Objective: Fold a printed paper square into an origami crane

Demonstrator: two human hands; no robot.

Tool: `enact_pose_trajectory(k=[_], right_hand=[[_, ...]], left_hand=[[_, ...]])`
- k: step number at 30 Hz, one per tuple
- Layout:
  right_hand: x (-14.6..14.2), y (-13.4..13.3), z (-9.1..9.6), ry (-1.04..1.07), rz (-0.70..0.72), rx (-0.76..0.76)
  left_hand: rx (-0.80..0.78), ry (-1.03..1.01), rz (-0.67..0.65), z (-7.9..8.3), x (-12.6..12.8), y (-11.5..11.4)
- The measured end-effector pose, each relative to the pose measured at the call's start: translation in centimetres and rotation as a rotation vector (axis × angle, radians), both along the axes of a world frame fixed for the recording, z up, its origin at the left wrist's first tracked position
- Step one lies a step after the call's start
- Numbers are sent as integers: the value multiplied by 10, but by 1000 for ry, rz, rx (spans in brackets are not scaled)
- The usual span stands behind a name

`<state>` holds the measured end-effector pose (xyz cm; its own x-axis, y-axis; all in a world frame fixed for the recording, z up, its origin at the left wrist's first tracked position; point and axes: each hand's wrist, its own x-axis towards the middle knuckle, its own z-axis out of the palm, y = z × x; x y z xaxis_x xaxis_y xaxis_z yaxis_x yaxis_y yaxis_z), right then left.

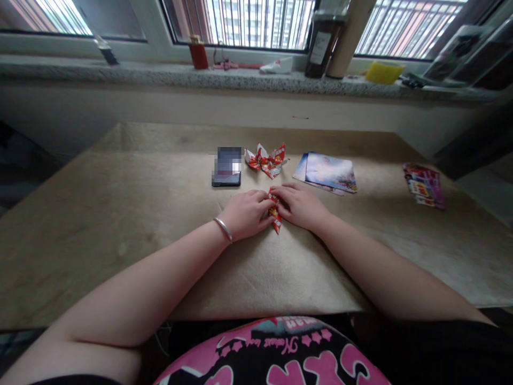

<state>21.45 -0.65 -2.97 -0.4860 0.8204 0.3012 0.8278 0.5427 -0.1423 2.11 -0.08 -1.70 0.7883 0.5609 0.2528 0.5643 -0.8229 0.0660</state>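
A narrow, pointed piece of folded red printed paper (276,225) lies on the table between my hands. My left hand (246,214), with a silver bangle at the wrist, has its fingers pressed on the paper's left side. From the right, my right hand (303,206) closes its fingertips on the same piece, and together the fingers cover much of its upper part. Just beyond the hands sits a folded red-and-white paper shape (266,159) with several upright points.
A dark phone-like object (226,167), partly pixelated, lies left of the folded shape. Blue-toned picture sheets (329,171) are stacked to the right, and colourful printed packets or cards (425,185) lie farther right. Behind the table, a granite windowsill (248,80) carries jars and small items.
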Motion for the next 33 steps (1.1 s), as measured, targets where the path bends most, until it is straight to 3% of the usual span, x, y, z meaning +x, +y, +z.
enact_pose_trajectory(k=[6,23,33], right_hand=[[1,6,-6,44,12,41],[4,11,-7,63,33,-5],[1,6,4,-153,-12,13]], left_hand=[[-1,-31,47,-4,-1,1],[-5,-63,-16,-7,-3,6],[-40,-66,-13,-6,-3,6]])
